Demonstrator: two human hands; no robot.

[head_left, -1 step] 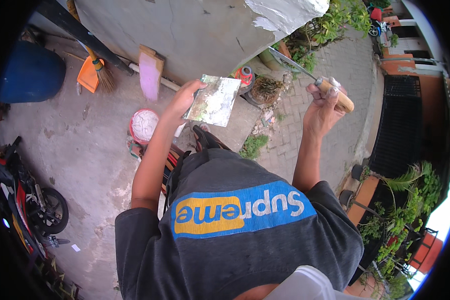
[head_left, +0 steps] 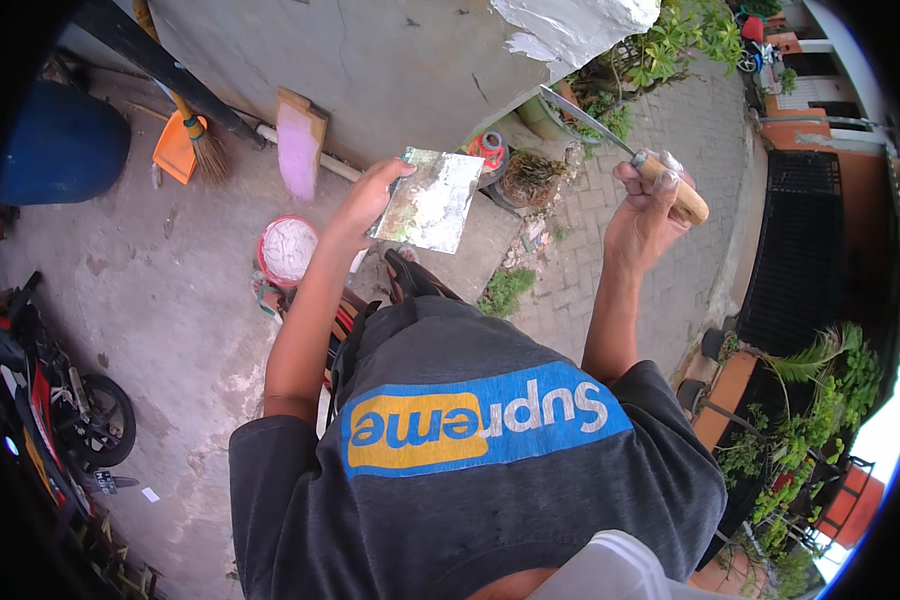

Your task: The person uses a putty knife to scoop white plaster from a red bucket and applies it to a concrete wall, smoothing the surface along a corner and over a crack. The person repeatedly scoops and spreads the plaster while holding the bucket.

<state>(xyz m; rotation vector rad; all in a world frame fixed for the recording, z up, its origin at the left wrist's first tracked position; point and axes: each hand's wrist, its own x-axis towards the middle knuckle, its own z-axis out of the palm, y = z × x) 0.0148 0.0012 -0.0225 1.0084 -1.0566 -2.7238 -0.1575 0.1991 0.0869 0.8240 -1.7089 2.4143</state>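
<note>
My left hand (head_left: 367, 200) grips the edge of a flat metal plate (head_left: 432, 198), smeared with white and grey, held out in front of my chest. Out to the right, my right hand (head_left: 645, 220) is closed on the wooden handle of a putty knife (head_left: 670, 190); its metal blade points up and left toward the grey wall (head_left: 370, 70). Below and left of the plate, a red bucket (head_left: 288, 250) of white paste stands on the concrete near my feet.
A blue drum (head_left: 58, 145), orange dustpan (head_left: 178, 150), broom (head_left: 210, 155) and pink-smeared board (head_left: 300, 150) are at upper left. A motorcycle (head_left: 70, 400) stands at left. Plant pots (head_left: 530, 180) line the step beside a paved path (head_left: 690, 130), with a black gate (head_left: 790, 240) beyond.
The putty knife's blade tip has shifted very slightly upward. My left hand and the plate look the same.
</note>
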